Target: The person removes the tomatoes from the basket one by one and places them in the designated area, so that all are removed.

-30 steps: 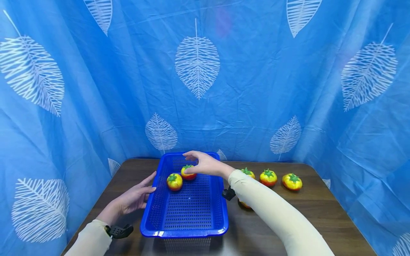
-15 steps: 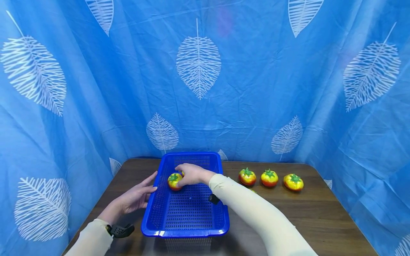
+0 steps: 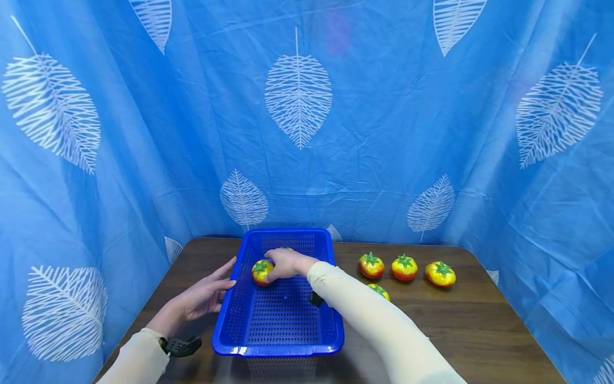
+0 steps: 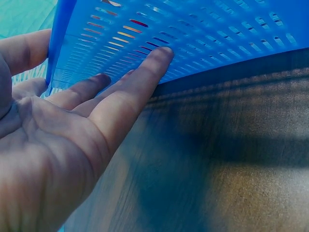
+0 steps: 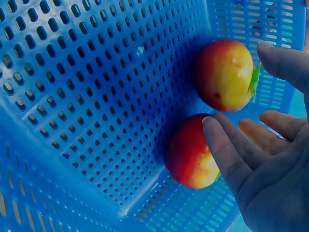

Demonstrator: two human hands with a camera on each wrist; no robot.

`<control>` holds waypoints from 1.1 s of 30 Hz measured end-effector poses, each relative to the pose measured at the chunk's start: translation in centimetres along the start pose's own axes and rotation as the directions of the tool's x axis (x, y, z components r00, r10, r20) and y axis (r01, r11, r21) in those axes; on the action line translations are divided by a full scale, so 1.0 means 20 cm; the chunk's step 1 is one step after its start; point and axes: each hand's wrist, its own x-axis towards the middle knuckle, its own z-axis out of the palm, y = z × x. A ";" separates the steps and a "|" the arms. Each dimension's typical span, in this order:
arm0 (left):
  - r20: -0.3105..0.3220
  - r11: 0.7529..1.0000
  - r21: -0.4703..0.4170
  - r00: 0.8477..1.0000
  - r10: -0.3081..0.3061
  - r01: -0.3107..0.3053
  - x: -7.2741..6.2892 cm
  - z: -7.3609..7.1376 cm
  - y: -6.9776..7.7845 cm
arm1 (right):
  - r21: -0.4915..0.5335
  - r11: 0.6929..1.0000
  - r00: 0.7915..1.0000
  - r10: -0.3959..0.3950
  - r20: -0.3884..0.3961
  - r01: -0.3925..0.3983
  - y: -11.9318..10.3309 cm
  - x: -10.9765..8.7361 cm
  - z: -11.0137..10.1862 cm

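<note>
A blue perforated plastic basket (image 3: 278, 350) holds two red-and-yellow tomatoes with green tops. My left hand (image 3: 203, 296) rests against its left side. In the left wrist view, straight fingers (image 4: 130, 104) lie along the slotted outer wall. My right hand (image 3: 290, 264) reaches into the far part of the basket. From the right wrist, its fingertips (image 5: 215, 126) are right at the lower tomato (image 5: 189, 157); the thumb is beside the green top of the upper tomato (image 5: 224, 75). In the head view, the left tomato (image 3: 261, 272) shows, while the other is mostly hidden behind the hand.
Right of the basket, several more tomatoes (image 3: 404, 267) sit on the dark wooden table (image 3: 460, 325). One tomato (image 3: 379, 290) is partly covered by the right sleeve. A blue curtain (image 3: 364, 160) with white leaf prints hangs behind and at both sides.
My right hand has come down and left into the basket, over the farther tomato. Its sleeve now uncovers more of the tomatoes on the table. The left hand stays at the rim.
</note>
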 end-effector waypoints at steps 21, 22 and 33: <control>0.010 1.000 0.000 1.000 -0.001 0.001 0.00 0.00 0.01 | -0.035 0.999 1.000 0.008 0.016 -0.007 -0.01 0.08 0.04; 0.009 1.000 0.002 1.000 -0.001 0.001 0.00 0.00 0.01 | -0.041 0.999 1.000 0.007 0.018 -0.006 -0.01 0.08 0.04; 0.004 1.000 -0.004 1.000 -0.003 0.003 0.00 0.00 0.00 | -0.064 0.997 0.998 -0.037 0.047 0.040 -0.01 0.08 0.05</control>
